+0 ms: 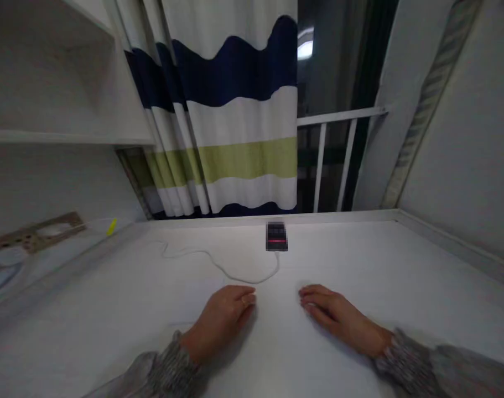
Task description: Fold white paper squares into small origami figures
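On the white tabletop (276, 354) rest both hands, palms inward and a short gap apart. My left hand (224, 312) lies left of the middle with its fingers loosely bent and slightly apart; no object shows in it. To the right, my right hand (345, 320) has its fingers stretched loosely toward the left, also holding nothing. Grey knitted sleeves cover both wrists. Beyond the hands, a small dark device (276, 236), blurred by pixels and with a red line, sits near the back edge. A thin white cable (230, 275) runs from it to the left; neither hand touches it.
A striped curtain (239, 121) hangs behind the table beside a window with a white railing (341, 117). White shelving (69, 135) stands at the left. Along the left wall lie a brown cut-out board (40, 235) and a yellow tab (111, 226). A raised rim (451, 246) borders the right side.
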A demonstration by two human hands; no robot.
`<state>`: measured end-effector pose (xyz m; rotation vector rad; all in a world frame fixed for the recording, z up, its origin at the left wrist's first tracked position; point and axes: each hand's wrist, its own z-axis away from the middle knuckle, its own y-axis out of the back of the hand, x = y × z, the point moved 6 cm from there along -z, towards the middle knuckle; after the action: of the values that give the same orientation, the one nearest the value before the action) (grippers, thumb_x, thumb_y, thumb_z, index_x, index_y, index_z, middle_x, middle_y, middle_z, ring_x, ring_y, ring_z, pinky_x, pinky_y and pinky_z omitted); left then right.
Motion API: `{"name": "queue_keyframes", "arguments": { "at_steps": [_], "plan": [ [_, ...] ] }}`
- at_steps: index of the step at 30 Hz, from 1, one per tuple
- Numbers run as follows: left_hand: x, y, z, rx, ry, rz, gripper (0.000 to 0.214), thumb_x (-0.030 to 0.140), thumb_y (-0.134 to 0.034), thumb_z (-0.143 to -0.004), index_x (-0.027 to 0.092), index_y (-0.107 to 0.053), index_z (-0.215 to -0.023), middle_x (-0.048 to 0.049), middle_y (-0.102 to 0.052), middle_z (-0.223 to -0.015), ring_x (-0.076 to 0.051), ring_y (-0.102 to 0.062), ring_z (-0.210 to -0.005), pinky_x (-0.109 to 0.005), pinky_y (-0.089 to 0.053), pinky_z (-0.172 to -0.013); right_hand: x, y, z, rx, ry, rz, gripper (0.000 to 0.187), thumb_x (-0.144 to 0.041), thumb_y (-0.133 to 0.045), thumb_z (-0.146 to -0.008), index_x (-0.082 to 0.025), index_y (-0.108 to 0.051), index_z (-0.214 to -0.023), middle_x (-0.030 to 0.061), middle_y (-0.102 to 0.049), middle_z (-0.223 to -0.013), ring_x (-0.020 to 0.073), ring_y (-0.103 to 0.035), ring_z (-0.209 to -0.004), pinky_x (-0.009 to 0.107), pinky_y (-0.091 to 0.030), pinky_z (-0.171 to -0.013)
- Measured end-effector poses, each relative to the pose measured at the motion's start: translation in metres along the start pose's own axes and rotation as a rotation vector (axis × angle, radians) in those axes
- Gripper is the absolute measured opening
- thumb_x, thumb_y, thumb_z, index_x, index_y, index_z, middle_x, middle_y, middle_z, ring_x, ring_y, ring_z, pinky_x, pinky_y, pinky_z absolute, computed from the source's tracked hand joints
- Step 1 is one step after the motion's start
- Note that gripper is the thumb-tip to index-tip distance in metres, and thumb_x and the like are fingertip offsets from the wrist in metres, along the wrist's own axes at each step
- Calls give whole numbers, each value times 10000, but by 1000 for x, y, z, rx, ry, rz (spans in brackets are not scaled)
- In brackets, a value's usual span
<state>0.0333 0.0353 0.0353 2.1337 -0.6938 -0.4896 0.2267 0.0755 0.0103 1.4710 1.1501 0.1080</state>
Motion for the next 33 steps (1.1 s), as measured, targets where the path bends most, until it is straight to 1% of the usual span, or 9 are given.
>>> {"name": "queue_keyframes", "arguments": {
  "at_steps": [4, 7, 10, 13, 16, 19, 22, 28, 33],
  "plan": [
    [-37, 38, 35, 95, 161, -110, 188, 196, -446, -823, 162, -630, -841, -68, -687, -843, -159, -646, -733, -292, -543, -654, -1, 5, -2, 64, 66, 9, 282, -264, -387, -872, -151, -637, -938, 108, -607, -1018, 192, -549, -976, 348, -460, -871],
    [-59, 56, 63, 97, 327, -109, 199, 243, -443, -839, 164, -624, -866, -63, -679, -872, -144, -642, -782, -275, -530, -724, -3, 4, -6, 128, 135, 24, 264, -277, -404, -864, -171, -640, -919, 99, -621, -967, 205, -555, -949, 376, -471, -847],
    [-71, 52, 86, -68, 441, -97, 255, 299, -436, -843, 154, -609, -961, -89, -650, -1004, -173, -612, -917, -319, -499, -813, -6, -3, -12, 128, 181, 47, 253, -264, -407, -861, -153, -631, -901, 104, -623, -916, 204, -563, -901, 377, -484, -813],
    [-72, 34, 99, -304, 463, -94, 403, 304, -505, -808, 121, -501, -1166, -155, -483, -1254, -228, -464, -1144, -376, -413, -924, -14, -11, -17, 118, 223, 72, 248, -253, -401, -863, -140, -622, -871, 103, -622, -873, 198, -567, -857, 370, -493, -782],
    [-73, 18, 104, -457, 503, -99, 431, 302, -490, -822, 132, -457, -1217, -170, -422, -1302, -256, -389, -1205, -434, -365, -949, -24, -16, -22, 112, 258, 102, 246, -235, -392, -865, -134, -616, -850, 104, -621, -842, 195, -568, -824, 368, -495, -760],
    [-71, 13, 101, -502, 482, -117, 341, 292, -420, -861, 181, -499, -1175, -131, -513, -1230, -230, -458, -1151, -463, -347, -948, -35, -22, -23, 98, 312, 130, 231, -218, -396, -862, -139, -612, -844, 100, -621, -825, 197, -567, -811, 370, -491, -748],
    [-66, 14, 96, -502, 393, -189, 290, 240, -404, -870, 169, -530, -1121, -125, -581, -1140, -213, -528, -1069, -446, -350, -942, -44, -26, -22, 70, 362, 147, 220, -209, -396, -864, -158, -608, -833, 88, -620, -813, 198, -561, -816, 376, -480, -752],
    [-58, 11, 92, -590, 204, -347, 279, 140, -354, -869, 74, -524, -1081, -185, -582, -1105, -232, -548, -1033, -429, -345, -944, -44, -26, -19, 20, 343, 161, 237, -194, -371, -875, -149, -599, -827, 89, -605, -793, 193, -538, -791, 379, -467, -734],
    [-58, 10, 91, -647, 156, -351, 288, 78, -300, -852, 58, -529, -1025, -198, -583, -1091, -227, -557, -1020, -452, -312, -966, -43, -27, -19, -20, 331, 145, 246, -190, -365, -876, -157, -597, -798, 80, -590, -777, 186, -525, -776, 360, -462, -728]
  ]
}}
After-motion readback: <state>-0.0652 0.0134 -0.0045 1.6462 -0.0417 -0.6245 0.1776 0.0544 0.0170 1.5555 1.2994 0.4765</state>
